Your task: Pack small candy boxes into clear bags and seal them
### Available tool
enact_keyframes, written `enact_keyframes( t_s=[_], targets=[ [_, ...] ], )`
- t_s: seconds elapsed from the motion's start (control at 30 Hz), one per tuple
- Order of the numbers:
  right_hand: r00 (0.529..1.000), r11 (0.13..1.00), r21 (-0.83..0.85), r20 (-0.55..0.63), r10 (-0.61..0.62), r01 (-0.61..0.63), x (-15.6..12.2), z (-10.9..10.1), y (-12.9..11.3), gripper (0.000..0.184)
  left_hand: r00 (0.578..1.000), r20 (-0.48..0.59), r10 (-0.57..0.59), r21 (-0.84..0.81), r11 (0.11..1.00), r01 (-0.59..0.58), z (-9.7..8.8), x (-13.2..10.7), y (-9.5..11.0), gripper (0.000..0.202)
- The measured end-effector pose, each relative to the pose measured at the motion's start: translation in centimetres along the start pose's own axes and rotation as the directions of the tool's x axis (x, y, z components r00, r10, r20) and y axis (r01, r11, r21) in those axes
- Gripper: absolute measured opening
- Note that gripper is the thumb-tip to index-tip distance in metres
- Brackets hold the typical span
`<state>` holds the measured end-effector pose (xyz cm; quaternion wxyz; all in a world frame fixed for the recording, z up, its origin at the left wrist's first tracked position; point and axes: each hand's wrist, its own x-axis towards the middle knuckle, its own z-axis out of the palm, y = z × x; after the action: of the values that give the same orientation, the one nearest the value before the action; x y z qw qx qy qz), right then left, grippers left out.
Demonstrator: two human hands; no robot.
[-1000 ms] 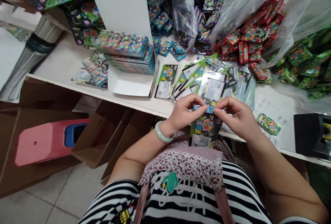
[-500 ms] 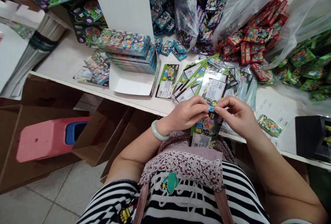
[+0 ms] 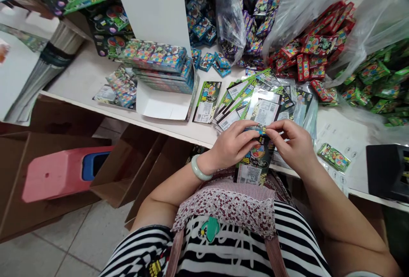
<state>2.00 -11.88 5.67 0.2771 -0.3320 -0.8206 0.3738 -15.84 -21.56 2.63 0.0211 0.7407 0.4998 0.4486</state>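
Note:
My left hand and my right hand meet at the table's front edge, each with fingers closed in a pinch. Between them they hold the upper end of a black printed bag, whose lower part hangs down against the apron. A narrow bluish strip shows between the fingertips; whether it belongs to the bag or is a separate small piece, I cannot tell. Just beyond the hands lies a fanned pile of similar printed bags. One more bag lies flat to its left.
Small blue packs, red packs and green packs lie across the back, some inside clear plastic bags. At left stands an open carton with stacked boxes. A green pack and a black device are at right.
My left fingers have spread a little along the top of the bag, and more of the bluish strip shows. My right hand keeps its pinch. The view has shifted slightly.

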Motion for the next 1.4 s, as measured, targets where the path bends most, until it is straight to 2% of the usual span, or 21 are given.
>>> enact_keyframes(
  t_s=[0.47, 0.57, 0.63, 0.7, 0.8, 0.9, 1.0, 1.1, 1.2, 1.4],
  targets=[
    [0.998, 0.998, 0.003, 0.024, 0.057, -0.057, 0.3, 0.4, 0.7, 0.018, 0.996, 0.014, -0.084, 0.075, 0.994, 0.083, 0.2, 0.3, 0.8, 0.020],
    [0.997, 0.997, 0.013, 0.027, 0.073, -0.073, 0.3, 0.4, 0.6, 0.018, 0.987, 0.050, -0.153, 0.058, 0.987, 0.150, 0.0, 0.6, 1.0, 0.017],
    [0.995, 0.995, 0.042, 0.037, 0.094, -0.096, 0.4, 0.3, 0.4, 0.017, 0.973, 0.079, -0.216, -0.020, 0.976, 0.219, -0.1, 0.9, 1.2, 0.018],
    [0.989, 0.985, 0.102, 0.069, 0.129, -0.136, 0.6, 0.2, 0.3, 0.017, 0.960, 0.096, -0.262, -0.128, 0.954, 0.273, -0.1, 1.1, 1.3, 0.022],
    [0.961, 0.941, 0.240, 0.194, 0.195, -0.240, 1.2, -0.1, 0.5, 0.021, 0.953, 0.095, -0.287, -0.247, 0.921, 0.302, 0.1, 1.4, 1.5, 0.026],
    [0.918, 0.882, 0.321, 0.311, 0.246, -0.346, 1.9, -0.3, 0.9, 0.030, 0.949, 0.100, -0.298, -0.291, 0.904, 0.314, 0.4, 1.3, 1.6, 0.027],
    [0.907, 0.864, 0.337, 0.326, 0.266, -0.375, 2.2, -0.3, 1.2, 0.038, 0.947, 0.111, -0.300, -0.297, 0.899, 0.320, 0.7, 1.2, 1.6, 0.027],
    [0.932, 0.898, 0.299, 0.268, 0.245, -0.322, 1.8, -0.5, 0.9, 0.039, 0.939, 0.124, -0.321, -0.282, 0.896, 0.344, 0.8, 1.2, 1.8, 0.021],
    [0.968, 0.945, 0.255, 0.198, 0.156, -0.205, 1.2, -0.9, 0.4, 0.035, 0.929, 0.141, -0.342, -0.265, 0.891, 0.369, 0.8, 1.2, 2.1, 0.015],
    [0.980, 0.974, 0.222, 0.201, 0.001, -0.047, 0.0, -2.0, 0.6, 0.021, 0.929, 0.120, -0.349, -0.264, 0.891, 0.369, 0.8, 1.3, 2.2, 0.015]
  ],
)
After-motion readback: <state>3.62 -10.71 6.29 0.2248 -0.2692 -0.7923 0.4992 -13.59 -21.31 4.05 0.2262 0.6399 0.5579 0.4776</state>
